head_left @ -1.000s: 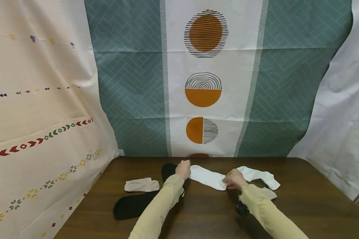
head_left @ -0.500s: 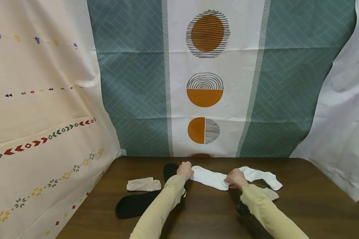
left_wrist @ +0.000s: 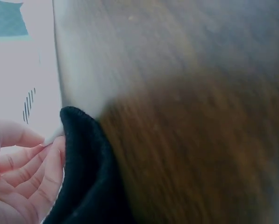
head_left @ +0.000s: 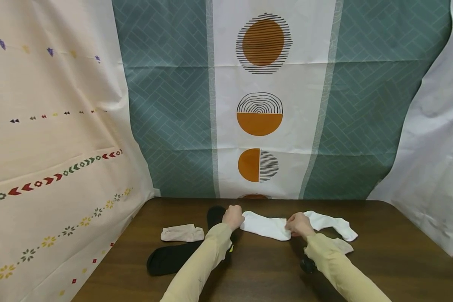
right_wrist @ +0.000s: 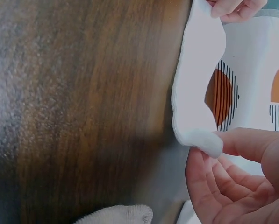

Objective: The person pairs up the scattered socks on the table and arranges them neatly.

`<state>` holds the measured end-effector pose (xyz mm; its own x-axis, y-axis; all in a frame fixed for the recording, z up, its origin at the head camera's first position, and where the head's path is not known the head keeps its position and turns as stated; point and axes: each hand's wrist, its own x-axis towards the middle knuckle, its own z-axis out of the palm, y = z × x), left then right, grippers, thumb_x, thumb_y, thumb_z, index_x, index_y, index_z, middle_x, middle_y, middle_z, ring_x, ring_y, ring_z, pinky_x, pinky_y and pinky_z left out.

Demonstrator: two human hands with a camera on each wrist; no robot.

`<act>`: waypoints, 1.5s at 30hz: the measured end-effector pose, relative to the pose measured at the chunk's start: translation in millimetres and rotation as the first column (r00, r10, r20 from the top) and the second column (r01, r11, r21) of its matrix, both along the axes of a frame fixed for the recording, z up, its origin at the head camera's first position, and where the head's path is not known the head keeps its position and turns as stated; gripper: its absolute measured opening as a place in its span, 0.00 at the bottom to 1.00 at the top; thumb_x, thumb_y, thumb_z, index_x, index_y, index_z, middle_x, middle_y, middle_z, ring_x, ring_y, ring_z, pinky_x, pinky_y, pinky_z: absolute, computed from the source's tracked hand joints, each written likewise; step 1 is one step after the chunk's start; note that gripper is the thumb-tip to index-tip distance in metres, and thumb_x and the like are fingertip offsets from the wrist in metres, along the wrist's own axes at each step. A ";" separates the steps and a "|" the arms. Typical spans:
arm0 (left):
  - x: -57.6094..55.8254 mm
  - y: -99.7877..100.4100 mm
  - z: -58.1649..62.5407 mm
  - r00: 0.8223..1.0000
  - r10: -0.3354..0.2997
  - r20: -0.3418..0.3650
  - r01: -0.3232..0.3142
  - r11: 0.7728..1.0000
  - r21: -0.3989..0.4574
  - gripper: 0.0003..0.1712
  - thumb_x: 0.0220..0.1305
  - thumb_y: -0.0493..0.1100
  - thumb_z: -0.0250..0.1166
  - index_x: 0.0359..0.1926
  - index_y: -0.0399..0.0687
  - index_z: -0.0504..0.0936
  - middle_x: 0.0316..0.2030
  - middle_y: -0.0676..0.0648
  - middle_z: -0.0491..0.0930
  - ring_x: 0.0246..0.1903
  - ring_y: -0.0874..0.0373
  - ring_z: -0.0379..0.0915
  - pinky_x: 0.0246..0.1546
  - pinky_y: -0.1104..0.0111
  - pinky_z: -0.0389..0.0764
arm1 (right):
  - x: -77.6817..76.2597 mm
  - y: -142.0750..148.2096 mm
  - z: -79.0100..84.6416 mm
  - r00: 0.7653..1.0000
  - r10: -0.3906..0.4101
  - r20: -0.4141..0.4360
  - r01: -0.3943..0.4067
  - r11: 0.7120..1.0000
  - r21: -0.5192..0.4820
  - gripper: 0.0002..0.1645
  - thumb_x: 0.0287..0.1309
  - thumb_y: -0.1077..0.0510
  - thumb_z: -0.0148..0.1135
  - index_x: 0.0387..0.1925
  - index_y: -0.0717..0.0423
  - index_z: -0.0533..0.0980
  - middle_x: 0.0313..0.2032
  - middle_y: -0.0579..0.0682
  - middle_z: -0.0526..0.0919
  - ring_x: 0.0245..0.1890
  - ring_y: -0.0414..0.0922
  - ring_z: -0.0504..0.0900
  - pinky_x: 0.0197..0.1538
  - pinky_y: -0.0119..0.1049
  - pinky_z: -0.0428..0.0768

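A white sock (head_left: 264, 224) stretches between both hands over the brown table (head_left: 264, 272). Its left end is pinched by my left hand (head_left: 233, 217), thumb against fingers in the left wrist view. My right hand (head_left: 299, 225) pinches the other end; in the right wrist view the sock's tip (right_wrist: 204, 141) folds over between thumb and forefinger. Beside the left hand lies a black sock (head_left: 215, 214), whose raised edge (left_wrist: 83, 158) is close to the fingers in the left wrist view. The left forearm covers part of the black sock.
Another white sock (head_left: 334, 222) lies right of the right hand. A beige sock (head_left: 341, 245) is partly hidden by the right sleeve. On the left are a second beige sock (head_left: 182, 233) and a black sock (head_left: 170, 258). Patterned cloth (head_left: 173, 105) hangs behind the table.
Across the frames the head view swings slightly left. Both hands keep hold of the white sock's ends, with hardly any movement over the table.
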<state>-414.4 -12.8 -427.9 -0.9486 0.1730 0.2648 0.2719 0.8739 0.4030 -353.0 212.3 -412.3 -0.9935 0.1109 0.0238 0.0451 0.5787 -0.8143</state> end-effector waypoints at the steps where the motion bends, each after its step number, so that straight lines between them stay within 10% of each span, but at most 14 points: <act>1: 0.7 -0.8 0.7 1.000 -0.002 0.000 0.002 1.000 0.007 0.14 0.49 0.33 0.59 0.12 0.44 0.68 0.17 0.48 0.71 0.16 0.58 0.64 0.14 0.66 0.67 | -0.4 0.6 -0.4 1.000 0.003 -0.005 -0.003 1.000 -0.004 0.06 0.41 0.72 0.63 0.25 0.72 0.75 0.22 0.54 0.73 0.19 0.44 0.74 0.24 0.37 0.77; 20: 16.9 -14.1 11.5 0.998 -0.063 -0.013 0.064 0.997 0.051 0.15 0.46 0.31 0.57 0.10 0.46 0.65 0.10 0.53 0.58 0.12 0.60 0.55 0.11 0.69 0.58 | -2.6 7.8 1.0 1.000 0.020 0.001 -0.019 0.999 -0.040 0.05 0.41 0.71 0.63 0.25 0.71 0.76 0.23 0.54 0.74 0.19 0.44 0.75 0.25 0.36 0.77; 45: 35.1 -21.2 25.0 0.983 -0.167 -0.079 0.170 0.985 0.041 0.09 0.47 0.34 0.61 0.16 0.46 0.72 0.14 0.54 0.67 0.14 0.60 0.62 0.14 0.69 0.65 | 5.8 15.8 12.5 0.998 0.062 0.020 -0.061 0.996 -0.073 0.06 0.46 0.70 0.63 0.28 0.72 0.76 0.22 0.52 0.74 0.17 0.41 0.72 0.23 0.33 0.75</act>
<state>-379.3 -34.0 -402.9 -0.8841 0.3143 0.3457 0.4446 0.7934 0.4157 -347.2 228.1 -399.9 -0.9987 0.0504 -0.0040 0.0297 0.5208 -0.8532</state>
